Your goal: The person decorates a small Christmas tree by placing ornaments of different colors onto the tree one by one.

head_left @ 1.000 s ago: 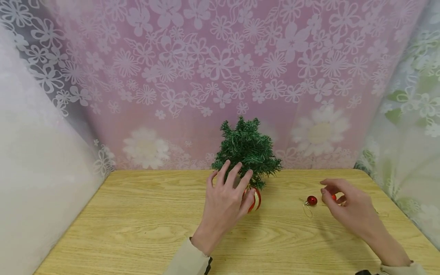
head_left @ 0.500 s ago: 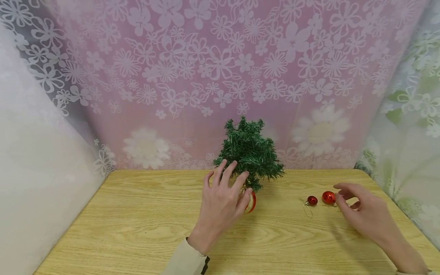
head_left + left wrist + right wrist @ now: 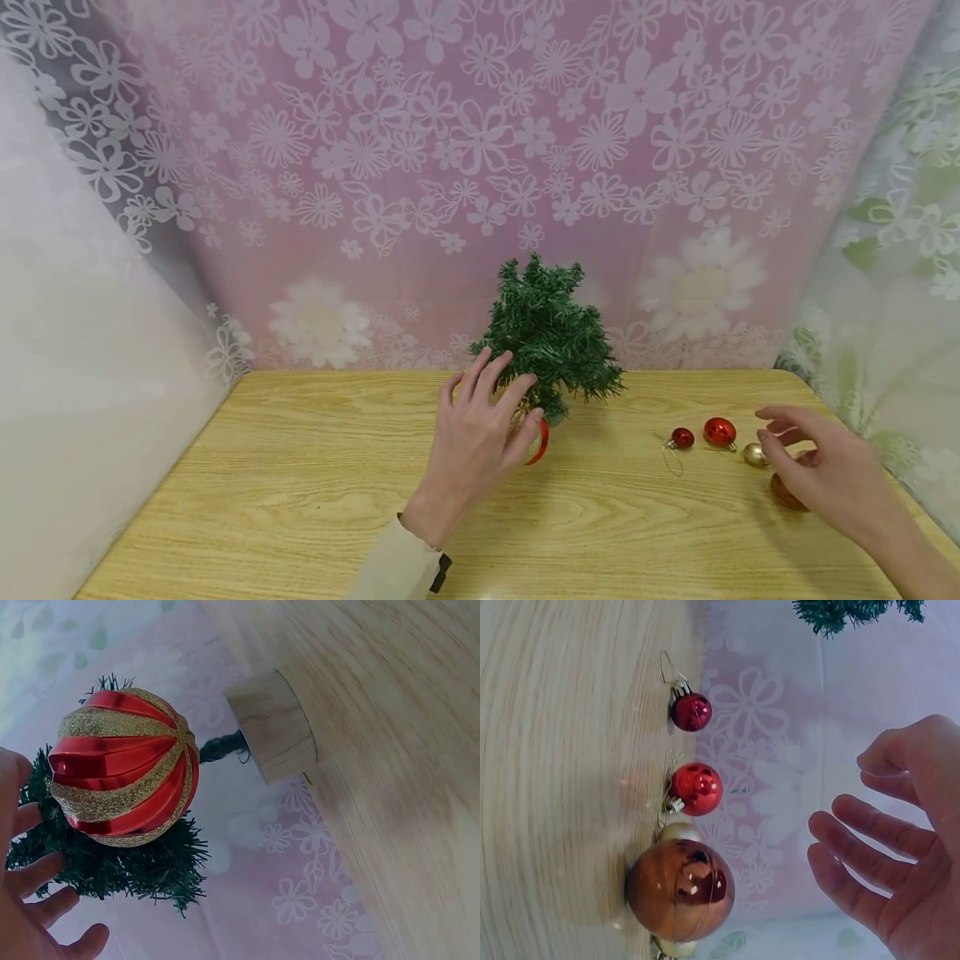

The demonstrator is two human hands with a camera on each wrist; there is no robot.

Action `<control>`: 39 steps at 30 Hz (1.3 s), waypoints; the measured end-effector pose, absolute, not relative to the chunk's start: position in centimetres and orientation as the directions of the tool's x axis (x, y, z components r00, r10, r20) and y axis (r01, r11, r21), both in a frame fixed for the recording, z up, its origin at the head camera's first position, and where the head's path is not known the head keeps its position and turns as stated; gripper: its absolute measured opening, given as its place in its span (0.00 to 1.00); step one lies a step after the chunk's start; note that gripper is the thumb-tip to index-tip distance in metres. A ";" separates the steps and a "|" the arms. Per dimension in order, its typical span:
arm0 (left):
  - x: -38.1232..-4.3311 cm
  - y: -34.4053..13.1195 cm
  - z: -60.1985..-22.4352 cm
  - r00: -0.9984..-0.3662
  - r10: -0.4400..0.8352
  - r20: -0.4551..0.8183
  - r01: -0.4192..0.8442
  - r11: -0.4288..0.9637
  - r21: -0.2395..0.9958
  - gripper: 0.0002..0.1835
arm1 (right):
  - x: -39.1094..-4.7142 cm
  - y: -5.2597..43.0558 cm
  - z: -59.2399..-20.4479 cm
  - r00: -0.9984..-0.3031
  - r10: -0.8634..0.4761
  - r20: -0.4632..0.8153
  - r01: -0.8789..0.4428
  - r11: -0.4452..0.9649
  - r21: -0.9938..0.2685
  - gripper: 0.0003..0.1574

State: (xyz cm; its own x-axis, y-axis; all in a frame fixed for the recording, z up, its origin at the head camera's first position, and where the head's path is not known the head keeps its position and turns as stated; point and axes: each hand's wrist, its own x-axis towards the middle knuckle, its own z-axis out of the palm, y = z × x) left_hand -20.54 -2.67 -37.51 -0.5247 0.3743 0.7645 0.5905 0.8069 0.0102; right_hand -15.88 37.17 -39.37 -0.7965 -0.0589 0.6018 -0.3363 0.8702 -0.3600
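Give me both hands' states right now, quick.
Left hand: open, fingers at the small tree, holding nothing.
Right hand: open, above the baubles, holding nothing.

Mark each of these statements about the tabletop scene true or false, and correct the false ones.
1. The small green artificial tree stands on a wooden disc base. True.
2. The right hand grips the shiny red bauble. False: it hovers open beside the baubles, holding nothing.
3. The red ball ornament with gold glitter stripes sits by the left hand, against the tree. True.
4. The copper-brown bauble hangs in the tree. False: it rests on the wooden table.
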 end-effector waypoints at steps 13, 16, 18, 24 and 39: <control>-21.3 -3.5 -37.7 -0.508 0.384 0.771 0.644 0.764 0.044 0.16 | -15.9 38.8 -39.7 -0.816 -0.091 0.571 -0.330 0.884 -0.331 0.14; -21.5 -3.7 -37.6 -0.511 0.394 0.764 0.652 0.757 0.045 0.16 | -15.8 39.2 -39.7 -0.843 -0.104 0.527 -0.289 0.915 -0.281 0.13; -21.6 -3.9 -37.5 -0.518 0.402 0.755 0.659 0.750 0.053 0.16 | -15.7 39.5 -39.7 -0.872 -0.105 0.478 -0.249 0.936 -0.250 0.12; -21.9 -4.5 -37.4 -0.522 0.423 0.741 0.690 0.720 0.075 0.17 | -15.7 40.4 -39.6 -0.942 -0.095 0.323 -0.155 0.974 -0.166 0.14; -22.7 -5.5 -36.7 -0.531 0.467 0.707 0.725 0.683 0.093 0.15 | -15.8 41.3 -40.6 -0.993 -0.087 0.079 -0.096 0.987 -0.132 0.18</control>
